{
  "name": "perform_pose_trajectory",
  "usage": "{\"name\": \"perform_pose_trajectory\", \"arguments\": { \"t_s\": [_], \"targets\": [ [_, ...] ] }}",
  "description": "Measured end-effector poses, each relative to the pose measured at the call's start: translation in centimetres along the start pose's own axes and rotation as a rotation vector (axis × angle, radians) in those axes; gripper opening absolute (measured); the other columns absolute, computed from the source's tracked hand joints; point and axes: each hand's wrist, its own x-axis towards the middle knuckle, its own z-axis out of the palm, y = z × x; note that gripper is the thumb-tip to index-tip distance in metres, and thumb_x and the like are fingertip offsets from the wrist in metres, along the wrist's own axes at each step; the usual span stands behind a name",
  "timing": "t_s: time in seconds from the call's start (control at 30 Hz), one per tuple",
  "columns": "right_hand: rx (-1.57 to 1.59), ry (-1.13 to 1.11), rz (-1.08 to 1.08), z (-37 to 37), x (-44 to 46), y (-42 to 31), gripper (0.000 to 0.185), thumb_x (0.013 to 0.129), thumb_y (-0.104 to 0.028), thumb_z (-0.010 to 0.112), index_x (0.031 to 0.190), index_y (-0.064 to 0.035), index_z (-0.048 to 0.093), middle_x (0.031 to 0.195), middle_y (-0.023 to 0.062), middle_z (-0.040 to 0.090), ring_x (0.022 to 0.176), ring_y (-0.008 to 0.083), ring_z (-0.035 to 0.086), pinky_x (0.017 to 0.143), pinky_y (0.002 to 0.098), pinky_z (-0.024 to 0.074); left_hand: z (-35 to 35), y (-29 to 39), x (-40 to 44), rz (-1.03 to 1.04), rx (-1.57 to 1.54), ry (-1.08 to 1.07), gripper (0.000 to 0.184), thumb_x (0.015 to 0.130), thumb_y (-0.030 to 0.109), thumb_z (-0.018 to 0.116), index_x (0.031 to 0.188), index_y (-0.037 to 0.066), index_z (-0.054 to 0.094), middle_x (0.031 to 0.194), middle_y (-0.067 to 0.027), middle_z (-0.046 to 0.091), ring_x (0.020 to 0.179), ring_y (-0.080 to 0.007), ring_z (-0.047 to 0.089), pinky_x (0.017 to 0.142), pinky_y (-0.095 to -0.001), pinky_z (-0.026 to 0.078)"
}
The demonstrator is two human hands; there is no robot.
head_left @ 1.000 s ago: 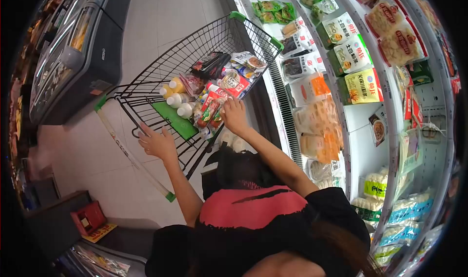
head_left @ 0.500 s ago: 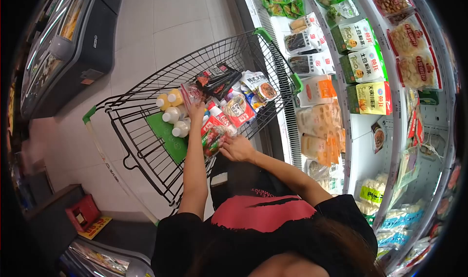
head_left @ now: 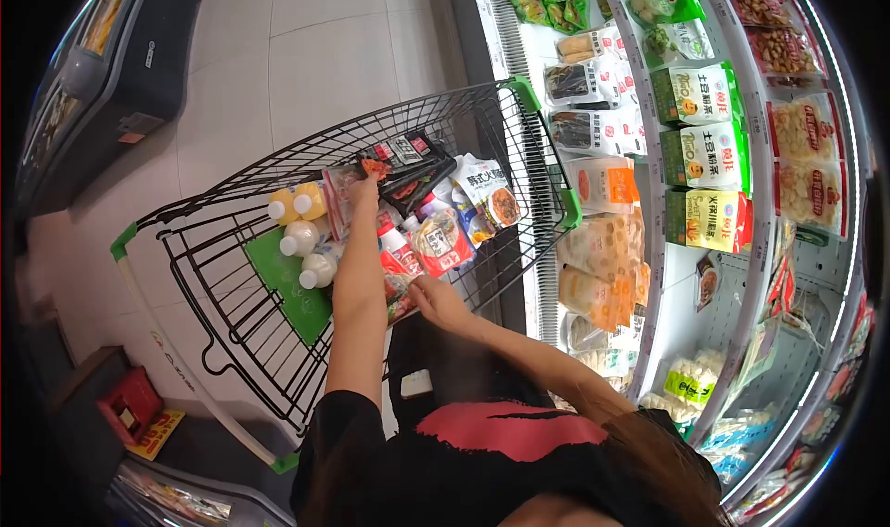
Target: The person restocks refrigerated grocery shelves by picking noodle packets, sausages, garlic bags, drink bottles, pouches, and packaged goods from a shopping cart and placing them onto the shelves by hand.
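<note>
My left hand (head_left: 364,191) reaches into the wire shopping cart (head_left: 243,328), its fingers closed at the edge of a clear plastic pack with reddish contents (head_left: 339,203). A small orange-red piece (head_left: 375,168) shows just beyond these fingers. At the cart's near side, my right hand (head_left: 441,303) is closed on the edge of a red and green plastic packet (head_left: 399,291), partly hidden by my left forearm. Around my hands lie a black tray pack (head_left: 417,189), a round noodle pack (head_left: 441,241), a white pouch (head_left: 491,191) and several bottles (head_left: 298,240).
The cart's white handle (head_left: 176,360) runs along the left. A refrigerated shelf (head_left: 616,170) with bagged foods and boxes borders the right side. A dark freezer case (head_left: 139,73) stands at upper left, and a red box (head_left: 133,405) sits at lower left.
My left hand has shifted slightly up and left in view, and the orange-red piece now shows beside it. My right hand stays at the packet. The cart appears lower and farther left.
</note>
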Motion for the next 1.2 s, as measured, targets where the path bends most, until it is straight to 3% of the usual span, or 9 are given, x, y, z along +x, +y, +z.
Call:
{"name": "perform_pose_trajectory", "arguments": {
  "t_s": [0.13, 0.27, 0.33, 0.53, 0.73, 0.87, 1.0, 1.13, 1.2],
  "targets": [
    [0.346, 0.002, 0.605, 0.9, 8.1, 7.9, 0.036, 0.095, -0.033, 0.055, 0.113, -0.0016, 0.054, 0.094, 0.0179, 0.066, 0.078, 0.0271, 0.066, 0.07, 0.0389, 0.051, 1.9, -3.6, 3.1, 0.164, 0.365, 0.0, 0.017, 0.081, 0.016, 0.067, 0.079, 0.0, 0.065, 0.076, -0.0084, 0.065, 0.06, -0.0165, 0.061, 0.051, -0.0302, 0.05],
    [0.827, 0.022, 0.798, -1.0, 13.7, 10.3, 0.063, 0.095, -0.05, 0.05, 0.136, -0.0025, 0.04, 0.131, 0.0246, 0.049, 0.094, 0.0342, 0.063, 0.087, 0.0452, 0.0514, 1.5, -3.5, -6.0, 0.212, 0.066, -0.085, 0.03, 0.082, 0.024, 0.067, 0.076, -0.005, 0.064, 0.075, -0.0183, 0.067, 0.07, -0.0309, 0.065, 0.067, -0.0436, 0.048],
    [0.906, 0.037, 0.808, -1.7, 14.6, 10.2, 0.064, 0.092, -0.056, 0.051, 0.123, 0.0002, 0.049, 0.11, 0.0148, 0.059, 0.085, 0.0289, 0.065, 0.074, 0.0425, 0.0534, -0.1, -4.8, -9.7, 0.328, 0.104, -0.114, 0.026, 0.084, 0.019, 0.066, 0.075, -0.004, 0.06, 0.069, -0.013, 0.061, 0.065, -0.0228, 0.058, 0.063, -0.0383, 0.045],
    [1.342, 0.091, 0.669, -1.6, 11.5, 8.7, 0.038, 0.095, -0.023, 0.061, 0.122, -0.0009, 0.048, 0.11, 0.01, 0.062, 0.092, 0.0243, 0.063, 0.079, 0.0407, 0.0542, -3.6, -1.8, -24.8, 0.484, -0.062, -0.289, 0.016, 0.089, 0.01, 0.065, 0.081, 0.002, 0.054, 0.076, -0.0025, 0.057, 0.067, -0.0103, 0.054, 0.058, -0.0255, 0.044],
    [1.079, 0.355, 0.135, -13.5, 1.9, -3.5, 0.043, 0.098, -0.014, 0.057, 0.134, -0.002, 0.039, 0.124, 0.0097, 0.059, 0.11, 0.0173, 0.058, 0.091, 0.0334, 0.0509, -3.9, 3.6, -34.6, 0.52, -0.448, -0.329, 0.047, 0.087, 0.002, 0.068, 0.126, 0.003, 0.044, 0.103, -0.0125, 0.059, 0.084, -0.0147, 0.061, 0.072, -0.0262, 0.052],
    [0.34, 0.481, -0.199, -23.7, -5.0, -8.2, 0.064, 0.095, -0.024, 0.061, 0.139, 0.0062, 0.025, 0.126, 0.0167, 0.054, 0.116, 0.0225, 0.054, 0.101, 0.0337, 0.0421, -2.7, 12.2, -40.6, 0.872, -0.095, -0.914, 0.079, 0.085, -0.013, 0.059, 0.152, 0.007, 0.021, 0.13, -0.0159, 0.053, 0.101, -0.0179, 0.059, 0.088, -0.03, 0.053],
    [0.216, 0.751, -0.105, -30.2, -14.1, -16.1, 0.083, 0.086, -0.018, 0.071, 0.141, 0.0113, 0.015, 0.132, 0.0321, 0.044, 0.128, 0.0375, 0.046, 0.106, 0.0403, 0.0377, 2.9, 14.7, -48.9, 0.898, -0.247, -1.205, 0.07, 0.087, -0.016, 0.053, 0.15, -0.002, 0.025, 0.133, -0.0156, 0.053, 0.113, -0.019, 0.057, 0.099, -0.0306, 0.045],
    [-0.293, 0.937, -0.308, -35.5, -21.1, -19.3, 0.108, 0.08, -0.013, 0.075, 0.15, 0.0073, -0.005, 0.153, 0.0307, 0.015, 0.144, 0.0394, 0.017, 0.117, 0.0428, 0.0188, 8.7, 18.5, -58.1, 0.995, -0.298, -1.323, 0.068, 0.092, -0.008, 0.058, 0.151, 0.0, 0.026, 0.132, -0.0128, 0.054, 0.113, -0.0161, 0.056, 0.098, -0.0277, 0.043],
    [-0.495, 1.099, -0.391, -39.0, -23.4, -20.2, 0.105, 0.078, -0.011, 0.076, 0.151, 0.0067, 0.002, 0.152, 0.0302, 0.017, 0.143, 0.0437, 0.02, 0.116, 0.0442, 0.0215, 11.1, 20.9, -63.3, 1.042, -0.34, -1.39, 0.066, 0.092, -0.006, 0.059, 0.15, 0.001, 0.028, 0.131, -0.0123, 0.056, 0.113, -0.0158, 0.057, 0.097, -0.0277, 0.045]
  ]
}}
